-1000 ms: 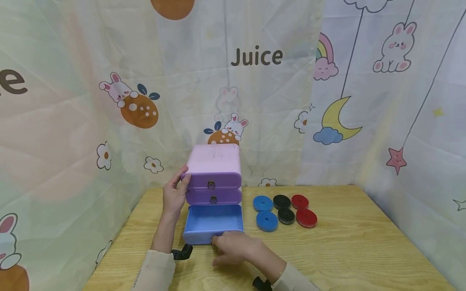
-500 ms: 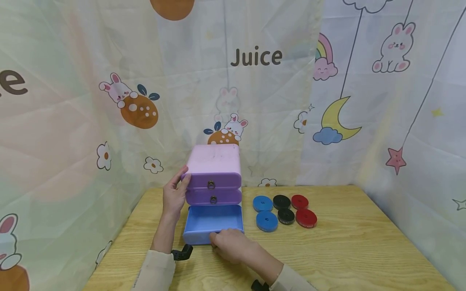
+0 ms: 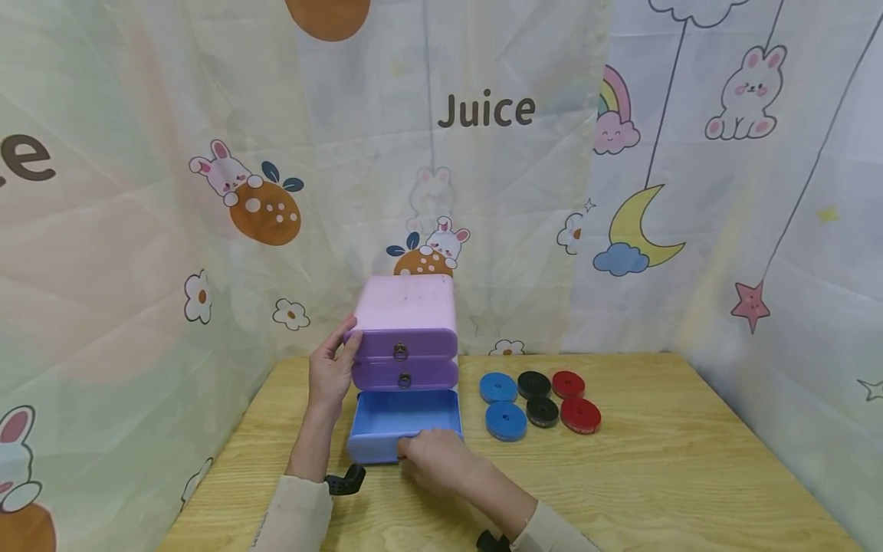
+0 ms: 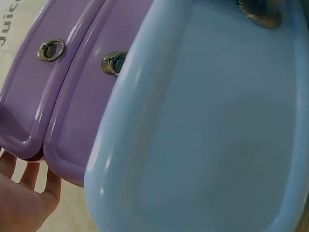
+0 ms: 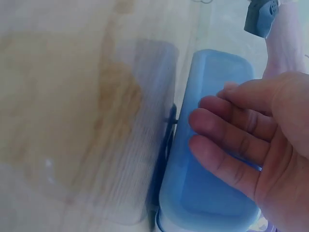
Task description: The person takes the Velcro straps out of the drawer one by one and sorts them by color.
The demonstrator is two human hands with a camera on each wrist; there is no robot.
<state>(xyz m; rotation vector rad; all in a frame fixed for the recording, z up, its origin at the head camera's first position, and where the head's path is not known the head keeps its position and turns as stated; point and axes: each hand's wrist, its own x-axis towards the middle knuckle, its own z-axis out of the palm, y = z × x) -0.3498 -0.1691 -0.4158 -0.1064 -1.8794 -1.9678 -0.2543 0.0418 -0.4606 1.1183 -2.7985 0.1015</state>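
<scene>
A small drawer cabinet (image 3: 407,301) has a pink top, two purple drawers (image 3: 372,376) with brass ring handles and a blue bottom drawer (image 3: 407,414). The blue drawer is pulled out and its visible inside holds nothing. My left hand (image 3: 331,373) holds the cabinet's upper left front corner; the left wrist view shows its fingers (image 4: 29,176) at the purple drawers' side. My right hand (image 3: 441,460) is at the middle of the blue drawer's front. Its thumb and forefinger come together there, and the fingers cover most of the ring handle (image 4: 260,13), visible in the left wrist view.
Right of the cabinet lie several flat rolls in two rows: blue rolls (image 3: 506,421), black rolls (image 3: 542,411) and red rolls (image 3: 580,415). They rest on a wooden table (image 3: 662,460). A printed curtain (image 3: 510,199) hangs behind and at both sides.
My right hand has risen slightly against the blue drawer's front, with its lower fingers drawn in. The left hand, the drawer and the rolls look unmoved.
</scene>
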